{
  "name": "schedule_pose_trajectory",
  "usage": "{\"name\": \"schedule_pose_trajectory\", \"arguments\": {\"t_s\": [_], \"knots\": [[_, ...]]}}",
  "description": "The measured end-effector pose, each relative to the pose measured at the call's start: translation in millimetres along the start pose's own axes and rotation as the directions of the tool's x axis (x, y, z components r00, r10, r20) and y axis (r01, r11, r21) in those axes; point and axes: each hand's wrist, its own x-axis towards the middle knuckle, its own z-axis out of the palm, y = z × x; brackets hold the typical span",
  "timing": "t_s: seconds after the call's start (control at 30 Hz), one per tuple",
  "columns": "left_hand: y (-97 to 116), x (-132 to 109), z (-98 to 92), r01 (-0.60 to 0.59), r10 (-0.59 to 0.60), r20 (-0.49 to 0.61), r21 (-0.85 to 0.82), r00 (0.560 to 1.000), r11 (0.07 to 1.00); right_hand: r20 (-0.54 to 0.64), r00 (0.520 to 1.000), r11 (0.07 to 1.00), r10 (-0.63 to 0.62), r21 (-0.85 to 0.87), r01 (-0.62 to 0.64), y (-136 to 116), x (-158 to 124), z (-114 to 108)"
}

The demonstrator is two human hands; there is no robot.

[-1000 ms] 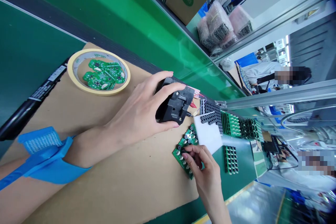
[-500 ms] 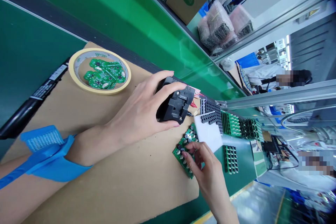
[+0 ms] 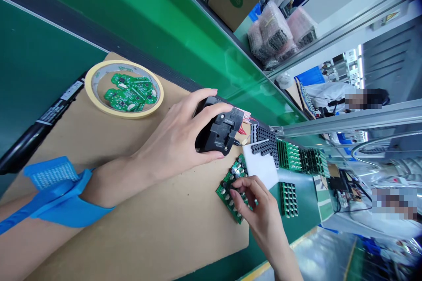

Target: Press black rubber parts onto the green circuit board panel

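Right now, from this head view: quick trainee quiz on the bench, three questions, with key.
1. Which hand holds the black plastic housing?
2. True or false: the blue wrist strap is on the right wrist.
3. What lies inside the roll of yellow masking tape?
A. Green circuit boards
B. Black cylinders
C. A white foam pad

Key: 1. The left hand. 2. False, it is on the left wrist. 3. A.
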Motion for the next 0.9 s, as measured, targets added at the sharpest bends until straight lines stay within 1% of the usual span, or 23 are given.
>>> {"name": "schedule_pose_trajectory", "arguments": {"t_s": [0.13,0.2,0.37,0.6,0.67,0.77,0.9], "knots": [[-0.5,0.1,0.2,-0.007,0.007,-0.013,0.010,1.000,1.000,-0.110,0.994,1.000,0.022,0.005,-0.021,4.7,-8.5,8.1],[0.6,0.3,-0.8,-0.001,0.002,-0.006,0.017,1.000,1.000,-0.132,0.991,1.000,0.022,0.000,-0.022,6.2,-12.5,11.1],[1.8,1.2,-2.1,0.009,-0.009,0.010,-0.023,1.000,1.000,-0.129,0.991,1.000,0.025,0.005,-0.025,7.2,-15.5,10.3],[0.6,1.1,-1.0,0.015,-0.015,0.005,-0.024,1.000,1.000,-0.143,0.986,0.985,0.083,0.162,-0.060,4.6,-13.6,13.2],[0.8,1.0,-1.1,0.015,-0.015,0.004,-0.024,1.000,1.000,-0.131,0.986,0.979,0.103,0.189,-0.077,4.2,-13.7,14.9],[0.3,0.8,-0.8,0.013,-0.013,0.003,-0.027,1.000,1.000,-0.128,0.985,0.978,0.118,0.186,-0.093,4.5,-14.3,16.9],[-0.5,1.0,-0.6,0.011,-0.010,0.006,-0.026,1.000,1.000,-0.144,0.984,0.985,0.101,0.154,-0.079,5.2,-15.0,18.0]]}}
